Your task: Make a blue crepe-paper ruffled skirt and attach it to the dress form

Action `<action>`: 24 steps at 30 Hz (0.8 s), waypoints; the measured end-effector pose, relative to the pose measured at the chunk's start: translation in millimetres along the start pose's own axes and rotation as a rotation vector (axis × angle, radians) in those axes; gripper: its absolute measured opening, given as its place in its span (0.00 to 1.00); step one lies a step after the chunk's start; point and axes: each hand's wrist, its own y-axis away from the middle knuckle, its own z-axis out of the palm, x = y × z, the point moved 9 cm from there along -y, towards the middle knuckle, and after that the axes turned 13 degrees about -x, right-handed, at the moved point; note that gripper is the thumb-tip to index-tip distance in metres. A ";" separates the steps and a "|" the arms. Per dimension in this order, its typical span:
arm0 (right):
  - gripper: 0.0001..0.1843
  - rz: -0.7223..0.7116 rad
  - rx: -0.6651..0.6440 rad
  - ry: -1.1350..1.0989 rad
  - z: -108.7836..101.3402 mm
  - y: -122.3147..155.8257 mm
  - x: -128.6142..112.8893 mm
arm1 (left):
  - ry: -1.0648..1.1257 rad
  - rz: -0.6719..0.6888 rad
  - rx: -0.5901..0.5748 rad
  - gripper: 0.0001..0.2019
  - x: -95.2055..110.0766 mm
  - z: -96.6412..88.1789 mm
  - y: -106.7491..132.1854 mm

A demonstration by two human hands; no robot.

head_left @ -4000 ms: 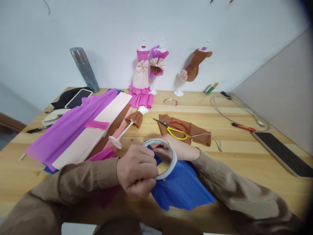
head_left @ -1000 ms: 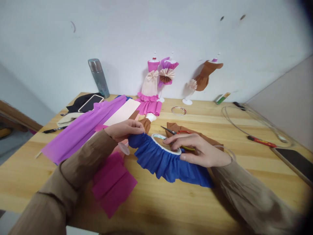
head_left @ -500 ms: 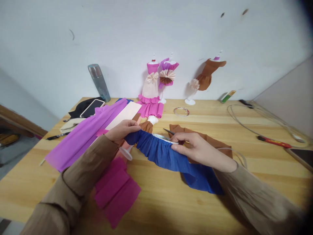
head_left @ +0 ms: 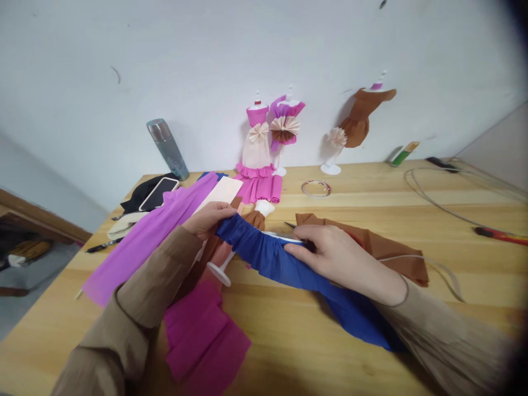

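Observation:
A strip of gathered blue crepe paper [head_left: 275, 259] stretches between my two hands above the wooden table [head_left: 371, 187]. My left hand [head_left: 206, 218] pinches its left end. My right hand [head_left: 330, 254] is closed on the strip further along, and the edge of a white tape roll [head_left: 284, 237] shows just above its fingers. The rest of the blue paper trails down to the right under my forearm. A small mannequin stand [head_left: 225, 265] with a brown paper bodice lies on its side under the strip.
Purple [head_left: 152, 234], cream and magenta [head_left: 204, 333] crepe sheets lie at left. Brown paper [head_left: 391, 250] and partly hidden scissors lie behind my right hand. Three dressed mannequins [head_left: 258, 143] stand at the wall, with a flask [head_left: 168, 148], phone [head_left: 158, 193], tape ring [head_left: 315, 188], cable and red tool [head_left: 501, 235].
Four seconds ago both hands held the tape roll over the blue paper close to me. Since then they have moved apart, pulling the gathered blue strip out longer and straighter; the view shifted left.

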 end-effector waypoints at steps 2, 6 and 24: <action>0.17 0.002 0.023 0.045 -1.7 -2.2 -2.5 | -0.028 -0.014 -0.010 0.12 4.0 -2.9 -6.9; 0.18 0.014 0.064 0.027 -10.6 -6.3 1.8 | -0.062 -0.040 -0.034 0.13 11.5 -5.9 -19.8; 0.18 0.051 0.100 -0.003 -3.6 -18.5 26.0 | -0.211 -0.088 0.076 0.10 -12.7 -30.0 -30.5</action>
